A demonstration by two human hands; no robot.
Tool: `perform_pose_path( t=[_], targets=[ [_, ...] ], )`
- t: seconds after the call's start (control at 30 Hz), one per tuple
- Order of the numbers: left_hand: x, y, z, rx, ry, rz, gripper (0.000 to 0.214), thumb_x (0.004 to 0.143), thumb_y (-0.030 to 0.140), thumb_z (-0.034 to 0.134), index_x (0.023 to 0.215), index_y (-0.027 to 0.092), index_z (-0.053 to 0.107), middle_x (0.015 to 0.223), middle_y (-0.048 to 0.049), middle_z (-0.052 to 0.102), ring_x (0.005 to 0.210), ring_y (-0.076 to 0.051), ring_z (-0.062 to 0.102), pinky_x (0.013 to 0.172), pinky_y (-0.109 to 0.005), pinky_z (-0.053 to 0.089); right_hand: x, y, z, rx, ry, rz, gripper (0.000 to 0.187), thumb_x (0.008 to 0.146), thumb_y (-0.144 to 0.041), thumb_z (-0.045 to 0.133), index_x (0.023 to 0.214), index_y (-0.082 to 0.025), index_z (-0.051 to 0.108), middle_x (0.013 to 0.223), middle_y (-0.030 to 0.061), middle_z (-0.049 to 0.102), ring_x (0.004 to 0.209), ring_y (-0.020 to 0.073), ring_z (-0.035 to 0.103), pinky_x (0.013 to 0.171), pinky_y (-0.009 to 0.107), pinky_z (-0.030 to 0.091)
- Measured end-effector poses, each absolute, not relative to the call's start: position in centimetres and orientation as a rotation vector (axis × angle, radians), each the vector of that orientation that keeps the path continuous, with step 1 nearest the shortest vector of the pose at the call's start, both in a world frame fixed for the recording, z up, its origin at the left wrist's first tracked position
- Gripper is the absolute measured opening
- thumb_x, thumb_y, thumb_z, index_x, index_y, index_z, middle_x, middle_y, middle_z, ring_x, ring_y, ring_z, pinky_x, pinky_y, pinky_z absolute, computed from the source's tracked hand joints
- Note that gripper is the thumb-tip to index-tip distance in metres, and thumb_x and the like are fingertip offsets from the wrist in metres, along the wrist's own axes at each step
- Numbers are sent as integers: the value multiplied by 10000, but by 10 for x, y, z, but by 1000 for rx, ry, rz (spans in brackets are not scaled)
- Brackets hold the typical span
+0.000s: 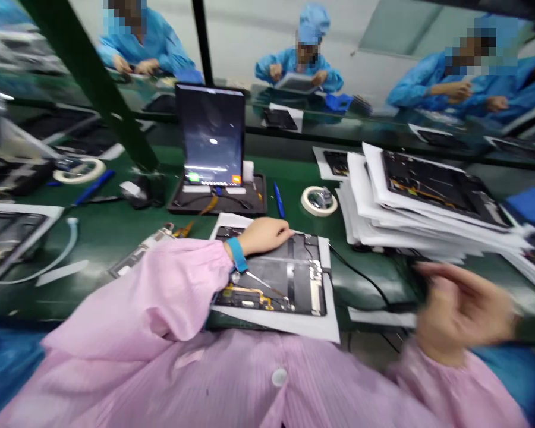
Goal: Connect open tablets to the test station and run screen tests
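An opened tablet lies on white paper in front of me, its black inside, flex cables and small boards facing up. My left hand, with a blue band at the wrist, rests over its upper edge with the fingers curled in; whether something is in them is hidden. A thin cable runs from near that wrist across the tablet's inside. My right hand is raised right of the tablet, fingers bent and smeared by motion. Close to its fingertips is something dark, too blurred to name. A black cable lies between tablet and right hand.
A lit tablet screen stands in a black tray behind. A tape roll and blue pen lie nearby. Stacked papers carry another opened tablet at right. A green post slants left; co-workers sit across.
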State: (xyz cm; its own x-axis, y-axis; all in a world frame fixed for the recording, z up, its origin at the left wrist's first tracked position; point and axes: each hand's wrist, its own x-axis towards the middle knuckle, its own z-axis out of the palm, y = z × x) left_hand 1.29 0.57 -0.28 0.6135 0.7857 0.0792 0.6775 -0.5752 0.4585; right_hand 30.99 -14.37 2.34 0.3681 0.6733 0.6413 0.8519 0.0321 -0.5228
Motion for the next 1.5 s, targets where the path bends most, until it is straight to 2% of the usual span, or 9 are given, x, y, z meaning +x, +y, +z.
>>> perform_pose_path(
  t=[0.07,0.17,0.33,0.47,0.63,0.93,1.1,1.33,1.5],
  targets=[
    [12,7,-3,2443,1171,382,420,939,485,372,796,199,644,793,-41,688,712,-191,603,603,-269,352,269,-132,30,-1714,-1718,443,291,902,-449,490,1081,-238,581,726,53,606,606,204,576,551,333,432],
    [11,9,-4,2427,1151,348,429,942,495,360,808,204,644,796,-34,687,704,-190,600,589,-270,339,240,-107,21,-1665,-1791,1232,328,889,-537,498,826,-218,540,487,-50,427,415,109,395,404,223,293],
    [10,8,-3,2445,1145,314,455,958,496,317,850,204,648,839,-37,694,757,-200,614,609,-274,345,259,-92,10,-1551,-1540,1754,488,797,-665,564,698,-191,508,418,-103,256,350,52,203,338,174,135],
    [10,8,-4,2437,1154,303,459,959,503,307,859,208,645,844,-34,693,771,-209,616,602,-282,332,287,-103,28,-1587,-1200,1369,418,813,-589,618,756,-180,557,402,-103,279,307,42,214,313,166,127],
    [10,7,-4,2423,1169,302,441,957,489,327,865,206,652,848,-37,696,770,-210,614,607,-284,331,276,-122,35,-1372,-1174,1176,385,858,-559,577,958,-191,630,712,51,625,602,161,594,400,213,375],
    [12,7,-3,2426,1177,286,427,955,478,346,876,200,659,852,-40,701,780,-212,621,622,-286,348,249,-111,-11,-1521,-1638,1034,239,914,-369,504,1087,-205,515,782,-3,544,700,138,553,672,273,449],
    [12,7,-4,2421,1177,296,432,953,485,344,872,201,660,857,-40,702,784,-213,623,623,-285,353,240,-115,-3,-1658,-1827,838,300,946,-370,418,1180,-187,454,685,-18,513,650,169,556,649,293,450],
    [12,8,-5,2427,1184,322,435,951,492,351,837,201,652,827,-37,697,754,-206,613,598,-278,332,218,-130,-5,-1856,-2259,94,475,912,-275,376,1332,-55,391,968,164,615,904,292,593,740,390,485],
    [11,9,-7,2431,1177,337,419,949,490,366,830,204,648,821,-33,695,749,-202,609,597,-275,326,213,-133,-8,-1866,-2169,99,460,904,-259,408,1320,-61,424,836,105,643,740,235,610,654,335,488]
  ],
)
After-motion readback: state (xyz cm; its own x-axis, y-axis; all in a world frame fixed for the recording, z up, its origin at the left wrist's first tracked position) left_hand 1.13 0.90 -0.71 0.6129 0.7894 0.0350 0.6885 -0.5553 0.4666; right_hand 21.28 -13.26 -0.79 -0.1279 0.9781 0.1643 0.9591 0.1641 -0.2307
